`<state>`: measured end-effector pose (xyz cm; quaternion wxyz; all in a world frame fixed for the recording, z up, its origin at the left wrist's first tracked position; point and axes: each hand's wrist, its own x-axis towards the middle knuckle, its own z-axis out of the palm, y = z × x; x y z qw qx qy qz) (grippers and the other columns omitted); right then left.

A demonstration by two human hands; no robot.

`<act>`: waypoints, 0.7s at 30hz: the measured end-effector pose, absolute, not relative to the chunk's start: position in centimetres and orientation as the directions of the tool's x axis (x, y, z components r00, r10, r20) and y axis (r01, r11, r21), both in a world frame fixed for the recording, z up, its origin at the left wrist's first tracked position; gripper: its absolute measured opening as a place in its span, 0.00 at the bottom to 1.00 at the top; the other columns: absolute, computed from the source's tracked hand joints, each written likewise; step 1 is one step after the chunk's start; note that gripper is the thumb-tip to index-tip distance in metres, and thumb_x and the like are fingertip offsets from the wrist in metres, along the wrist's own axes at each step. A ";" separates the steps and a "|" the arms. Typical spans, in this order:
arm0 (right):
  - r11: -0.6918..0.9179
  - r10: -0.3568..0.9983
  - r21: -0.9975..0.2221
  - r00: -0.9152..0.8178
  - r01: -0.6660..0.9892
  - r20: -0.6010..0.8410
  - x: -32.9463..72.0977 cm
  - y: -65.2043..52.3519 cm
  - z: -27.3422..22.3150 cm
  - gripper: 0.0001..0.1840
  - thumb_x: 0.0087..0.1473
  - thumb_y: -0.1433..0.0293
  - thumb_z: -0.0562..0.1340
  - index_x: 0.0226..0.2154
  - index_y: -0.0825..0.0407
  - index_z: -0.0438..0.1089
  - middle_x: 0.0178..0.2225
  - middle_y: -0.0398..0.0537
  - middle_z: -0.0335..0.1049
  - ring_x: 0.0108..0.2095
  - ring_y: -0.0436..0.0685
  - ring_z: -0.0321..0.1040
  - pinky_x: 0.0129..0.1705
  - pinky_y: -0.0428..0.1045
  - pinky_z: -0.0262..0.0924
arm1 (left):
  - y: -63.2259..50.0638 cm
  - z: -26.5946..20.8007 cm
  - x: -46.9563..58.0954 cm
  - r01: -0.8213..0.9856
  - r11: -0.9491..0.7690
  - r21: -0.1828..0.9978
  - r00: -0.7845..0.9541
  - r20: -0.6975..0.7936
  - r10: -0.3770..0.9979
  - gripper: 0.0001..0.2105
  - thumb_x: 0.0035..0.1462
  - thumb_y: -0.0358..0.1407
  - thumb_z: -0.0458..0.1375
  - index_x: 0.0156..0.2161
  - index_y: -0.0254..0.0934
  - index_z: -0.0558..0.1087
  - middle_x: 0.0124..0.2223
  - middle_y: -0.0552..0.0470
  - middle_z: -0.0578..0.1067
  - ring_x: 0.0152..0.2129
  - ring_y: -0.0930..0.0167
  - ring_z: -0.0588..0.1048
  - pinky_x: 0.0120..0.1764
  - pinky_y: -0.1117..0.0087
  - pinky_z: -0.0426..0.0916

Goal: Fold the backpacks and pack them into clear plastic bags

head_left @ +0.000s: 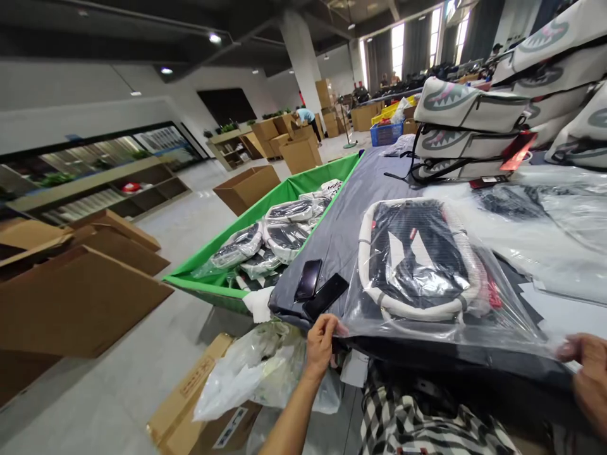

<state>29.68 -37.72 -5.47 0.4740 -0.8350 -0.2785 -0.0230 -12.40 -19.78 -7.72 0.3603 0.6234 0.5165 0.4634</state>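
A black and white backpack (417, 253) lies flat on the table inside a clear plastic bag (502, 325). My left hand (321, 341) pinches the bag's near left corner at the table edge, fingers closed. At the far right my right hand (588, 366), slightly blurred and cut by the frame, has its thumb and fingers together at the bag's near right corner. Two dark phones, one upright (308, 280) and one slanted (326, 295), rest just left of the bag.
Left of the table a green-rimmed bin (199, 278) holds several bagged backpacks. White backpacks with shark-mouth prints (467, 142) are stacked behind. More plastic bags (559, 234) lie to the right. Cardboard boxes (85, 303) and a loose plastic bag (265, 360) are lower left.
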 end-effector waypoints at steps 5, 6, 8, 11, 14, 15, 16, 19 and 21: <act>-0.374 0.420 -0.851 0.886 0.368 0.198 30.0 -35.0 -5.3 0.14 0.53 0.55 0.54 0.30 0.47 0.68 0.24 0.49 0.67 0.28 0.60 0.68 0.36 0.56 0.62 | -17.3 -6.5 -9.7 0.422 -0.207 0.883 0.022 0.218 0.976 0.25 0.61 0.61 0.51 0.33 0.40 0.71 0.24 0.54 0.75 0.22 0.68 0.74 0.31 0.68 0.69; -0.371 0.419 -0.857 0.888 0.359 0.190 30.2 -34.8 -5.5 0.15 0.53 0.55 0.55 0.31 0.48 0.68 0.25 0.49 0.67 0.28 0.60 0.68 0.35 0.56 0.62 | -17.3 -6.1 -9.1 0.455 -0.237 0.859 0.022 0.255 0.967 0.23 0.61 0.59 0.52 0.36 0.40 0.73 0.29 0.52 0.78 0.27 0.66 0.77 0.36 0.66 0.70; -0.354 0.413 -0.873 0.893 0.337 0.177 30.6 -34.8 -6.2 0.16 0.53 0.53 0.55 0.32 0.48 0.68 0.25 0.48 0.67 0.27 0.60 0.67 0.33 0.56 0.61 | -18.0 -5.2 -7.7 0.561 -0.377 0.737 0.099 0.392 0.915 0.19 0.63 0.54 0.54 0.45 0.40 0.74 0.42 0.46 0.81 0.42 0.62 0.78 0.51 0.59 0.67; -0.336 0.408 -0.874 0.891 0.351 0.201 31.2 -35.1 -7.0 0.17 0.53 0.53 0.56 0.32 0.48 0.68 0.25 0.48 0.66 0.28 0.60 0.67 0.34 0.55 0.61 | -19.5 -3.9 -5.0 0.611 -0.664 0.431 0.440 0.513 0.737 0.18 0.63 0.51 0.59 0.50 0.40 0.73 0.45 0.48 0.80 0.49 0.61 0.74 0.62 0.52 0.54; -0.336 0.391 -0.866 0.892 0.369 0.229 31.4 -35.2 -7.5 0.17 0.53 0.53 0.56 0.33 0.48 0.69 0.25 0.46 0.66 0.29 0.60 0.68 0.35 0.55 0.62 | -20.6 -3.4 -2.6 0.537 -0.779 0.324 0.626 0.466 0.625 0.21 0.55 0.54 0.66 0.43 0.40 0.74 0.36 0.53 0.79 0.43 0.63 0.74 0.62 0.53 0.52; -0.333 0.388 -0.871 0.894 0.362 0.224 31.4 -35.2 -7.6 0.18 0.53 0.52 0.56 0.33 0.48 0.70 0.25 0.45 0.66 0.28 0.59 0.68 0.34 0.54 0.62 | -20.7 -3.5 -2.2 0.529 -0.786 0.320 0.641 0.456 0.617 0.20 0.55 0.54 0.67 0.41 0.40 0.74 0.35 0.54 0.79 0.42 0.64 0.74 0.62 0.54 0.52; -0.328 0.389 -0.876 0.896 0.354 0.216 31.4 -35.2 -7.7 0.18 0.53 0.52 0.56 0.34 0.48 0.70 0.25 0.44 0.66 0.26 0.59 0.67 0.33 0.54 0.61 | -20.8 -3.5 -1.9 0.526 -0.789 0.318 0.646 0.454 0.614 0.17 0.57 0.52 0.66 0.39 0.40 0.74 0.35 0.55 0.79 0.42 0.65 0.74 0.61 0.55 0.51; -0.303 0.393 -0.896 0.899 0.324 0.192 31.1 -35.1 -7.9 0.20 0.54 0.50 0.56 0.36 0.48 0.70 0.25 0.42 0.65 0.23 0.57 0.64 0.28 0.53 0.59 | -20.5 -3.5 -2.0 0.511 -0.805 0.301 0.664 0.457 0.592 0.09 0.64 0.44 0.62 0.36 0.41 0.75 0.35 0.56 0.79 0.44 0.67 0.73 0.61 0.56 0.49; -0.280 0.393 -0.905 0.898 0.320 0.196 31.0 -35.1 -7.8 0.20 0.53 0.50 0.56 0.35 0.48 0.70 0.25 0.42 0.65 0.22 0.56 0.64 0.27 0.53 0.60 | -19.8 -3.1 -2.0 0.507 -0.805 0.308 0.667 0.452 0.593 0.08 0.67 0.41 0.60 0.36 0.41 0.75 0.35 0.56 0.78 0.44 0.67 0.72 0.61 0.56 0.49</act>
